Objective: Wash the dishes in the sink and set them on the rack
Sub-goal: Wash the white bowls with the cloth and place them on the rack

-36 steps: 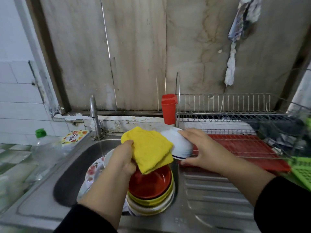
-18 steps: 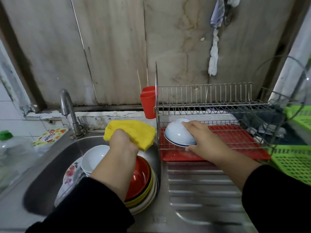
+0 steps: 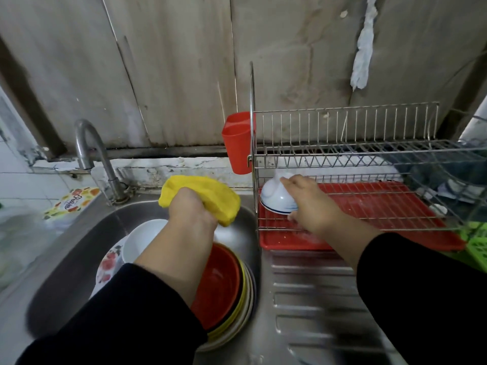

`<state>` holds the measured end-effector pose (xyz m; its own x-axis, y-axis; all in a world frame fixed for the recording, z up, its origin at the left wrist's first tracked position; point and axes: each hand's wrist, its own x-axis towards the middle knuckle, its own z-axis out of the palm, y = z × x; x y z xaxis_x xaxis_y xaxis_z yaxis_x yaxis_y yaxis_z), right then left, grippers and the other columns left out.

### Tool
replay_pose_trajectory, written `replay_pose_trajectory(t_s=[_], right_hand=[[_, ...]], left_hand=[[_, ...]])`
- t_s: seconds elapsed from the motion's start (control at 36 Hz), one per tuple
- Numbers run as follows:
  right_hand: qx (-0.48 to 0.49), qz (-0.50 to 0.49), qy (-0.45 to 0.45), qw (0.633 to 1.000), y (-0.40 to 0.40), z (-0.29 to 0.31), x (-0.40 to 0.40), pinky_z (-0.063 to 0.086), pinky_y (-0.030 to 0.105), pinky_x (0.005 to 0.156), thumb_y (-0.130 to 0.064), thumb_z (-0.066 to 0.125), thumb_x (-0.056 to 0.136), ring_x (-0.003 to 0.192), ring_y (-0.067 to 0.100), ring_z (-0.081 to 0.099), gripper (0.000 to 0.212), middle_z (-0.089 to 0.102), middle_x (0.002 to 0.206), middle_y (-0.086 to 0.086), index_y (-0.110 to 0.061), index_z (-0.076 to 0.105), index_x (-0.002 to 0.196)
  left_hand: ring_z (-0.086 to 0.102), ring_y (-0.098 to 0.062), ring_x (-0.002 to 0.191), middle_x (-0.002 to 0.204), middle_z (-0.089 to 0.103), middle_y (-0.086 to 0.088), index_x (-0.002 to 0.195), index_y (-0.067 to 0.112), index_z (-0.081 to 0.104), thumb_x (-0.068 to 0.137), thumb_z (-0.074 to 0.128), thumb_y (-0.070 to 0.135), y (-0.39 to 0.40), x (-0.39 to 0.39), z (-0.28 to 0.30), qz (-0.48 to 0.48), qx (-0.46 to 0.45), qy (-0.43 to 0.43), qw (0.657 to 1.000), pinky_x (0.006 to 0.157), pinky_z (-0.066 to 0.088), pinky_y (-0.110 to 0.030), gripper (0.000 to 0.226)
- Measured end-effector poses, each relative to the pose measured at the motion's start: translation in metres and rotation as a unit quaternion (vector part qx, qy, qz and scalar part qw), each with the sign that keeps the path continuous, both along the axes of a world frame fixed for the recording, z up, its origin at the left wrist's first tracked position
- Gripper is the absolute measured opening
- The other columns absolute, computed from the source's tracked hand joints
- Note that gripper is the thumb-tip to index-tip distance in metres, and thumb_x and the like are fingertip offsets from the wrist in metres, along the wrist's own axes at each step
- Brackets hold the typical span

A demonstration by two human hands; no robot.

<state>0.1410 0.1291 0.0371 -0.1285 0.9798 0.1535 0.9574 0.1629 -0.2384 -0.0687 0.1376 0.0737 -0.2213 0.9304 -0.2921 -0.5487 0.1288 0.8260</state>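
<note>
Right hand (image 3: 313, 206), fingers curled over an upturned white bowl (image 3: 276, 197), is holding it on the lower tier of the wire rack (image 3: 342, 143), at the rack's nine o'clock end above the red tray (image 3: 382, 206). Left hand (image 3: 191, 209) is gripping a bunched yellow cloth (image 3: 208, 193) over the sink (image 3: 79, 248). Stacked bowls (image 3: 224, 285) are sitting in the sink at the cloth's six o'clock; water is running from the tap (image 3: 89, 151).

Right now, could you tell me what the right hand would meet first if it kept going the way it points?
The right hand, holding the upturned white bowl, points toward the back left of the rack. It would probably meet the rack's rear wires, then the wall, though depth is unclear.
</note>
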Motion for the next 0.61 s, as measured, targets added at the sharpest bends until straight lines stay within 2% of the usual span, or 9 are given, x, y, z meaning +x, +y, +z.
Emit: replay_pose_trajectory(t_s=[0.06, 0.11, 0.17, 0.25, 0.31, 0.36, 0.44, 0.5, 0.61], right_hand=[[0.001, 0.004, -0.031, 1.0, 0.005, -0.004, -0.002, 0.032, 0.03, 0.106, -0.007, 0.067, 0.083, 0.138, 0.021, 0.015, 0.088, 0.022, 0.15, 0.003, -0.015, 0.014, 0.152], [0.002, 0.006, -0.061, 0.998, 0.01, -0.007, -0.003, 0.033, 0.032, 0.107, -0.008, 0.066, 0.084, 0.14, 0.023, 0.014, 0.087, 0.021, 0.15, 0.004, -0.014, 0.012, 0.152], [-0.002, 0.009, -0.078, 0.997, 0.014, -0.01, -0.004, 0.034, 0.034, 0.107, -0.007, 0.065, 0.084, 0.141, 0.024, 0.012, 0.087, 0.02, 0.151, 0.005, -0.014, 0.01, 0.152], [-0.008, 0.016, -0.091, 0.996, 0.017, -0.011, -0.005, 0.031, 0.033, 0.109, -0.008, 0.065, 0.085, 0.141, 0.024, 0.011, 0.088, 0.019, 0.152, 0.006, -0.013, 0.009, 0.152], [-0.01, 0.021, -0.093, 0.995, 0.018, -0.011, -0.006, 0.029, 0.032, 0.111, -0.01, 0.066, 0.085, 0.141, 0.024, 0.011, 0.088, 0.019, 0.152, 0.006, -0.012, 0.008, 0.152], [-0.009, 0.024, -0.099, 0.995, 0.018, -0.012, -0.006, 0.027, 0.031, 0.112, -0.01, 0.065, 0.085, 0.141, 0.024, 0.011, 0.088, 0.019, 0.151, 0.007, -0.01, 0.008, 0.151], [-0.008, 0.028, -0.111, 0.993, 0.017, -0.013, -0.007, 0.029, 0.033, 0.111, -0.003, 0.06, 0.086, 0.141, 0.026, 0.012, 0.083, 0.018, 0.15, 0.009, -0.009, 0.009, 0.151], [-0.013, 0.027, -0.115, 0.993, 0.015, -0.013, -0.007, 0.03, 0.034, 0.111, 0.0, 0.056, 0.088, 0.142, 0.026, 0.011, 0.079, 0.017, 0.151, 0.008, -0.009, 0.009, 0.151], [-0.011, 0.022, -0.097, 0.995, 0.01, -0.01, -0.008, 0.027, 0.032, 0.112, -0.005, 0.053, 0.092, 0.144, 0.024, 0.007, 0.074, 0.015, 0.153, 0.008, -0.01, 0.008, 0.151]], left_hand=[[0.053, -0.024, 0.035, 0.031, 0.048, -0.013, 0.041, -0.007, 0.053, 0.082, 0.028, -0.01, 0.003, 0.0, -0.002, -0.003, 0.035, 0.019, 0.999, 0.031, 0.043, -0.02, 0.048], [0.051, -0.021, 0.034, 0.028, 0.045, -0.01, 0.048, -0.004, 0.051, 0.09, 0.021, -0.006, 0.003, 0.0, -0.005, -0.031, 0.042, 0.015, 0.999, 0.035, 0.041, -0.014, 0.052], [0.046, -0.018, 0.025, 0.027, 0.042, -0.01, 0.052, 0.0, 0.046, 0.086, 0.024, -0.006, 0.001, 0.003, -0.003, -0.055, 0.045, 0.018, 0.997, 0.043, 0.038, -0.012, 0.041], [0.045, -0.016, 0.022, 0.026, 0.043, -0.007, 0.025, -0.001, 0.046, 0.07, 0.037, 0.002, 0.003, 0.004, -0.002, -0.072, 0.021, 0.024, 0.997, 0.039, 0.038, -0.009, 0.045], [0.046, -0.019, 0.024, 0.027, 0.042, -0.012, 0.026, -0.004, 0.043, 0.083, 0.028, -0.005, 0.006, 0.002, -0.006, -0.063, 0.039, 0.018, 0.997, 0.036, 0.039, -0.012, 0.059], [0.047, -0.024, 0.027, 0.03, 0.043, -0.016, 0.038, -0.008, 0.045, 0.084, 0.025, -0.01, 0.006, 0.0, -0.009, -0.044, 0.049, 0.011, 0.998, 0.035, 0.043, -0.02, 0.05], [0.048, -0.028, 0.028, 0.032, 0.043, -0.018, 0.054, -0.008, 0.049, 0.069, 0.032, -0.016, 0.002, 0.002, -0.008, -0.014, 0.051, 0.031, 0.998, 0.031, 0.044, -0.027, 0.024], [0.047, -0.026, 0.026, 0.03, 0.042, -0.016, 0.052, -0.008, 0.05, 0.068, 0.032, -0.016, -0.001, 0.003, -0.007, -0.017, 0.042, 0.04, 0.998, 0.03, 0.042, -0.025, 0.025], [0.046, -0.026, 0.024, 0.029, 0.042, -0.016, 0.036, -0.007, 0.048, 0.058, 0.033, -0.014, -0.009, 0.004, -0.004, -0.027, 0.047, 0.045, 0.998, 0.029, 0.041, -0.024, 0.027]])
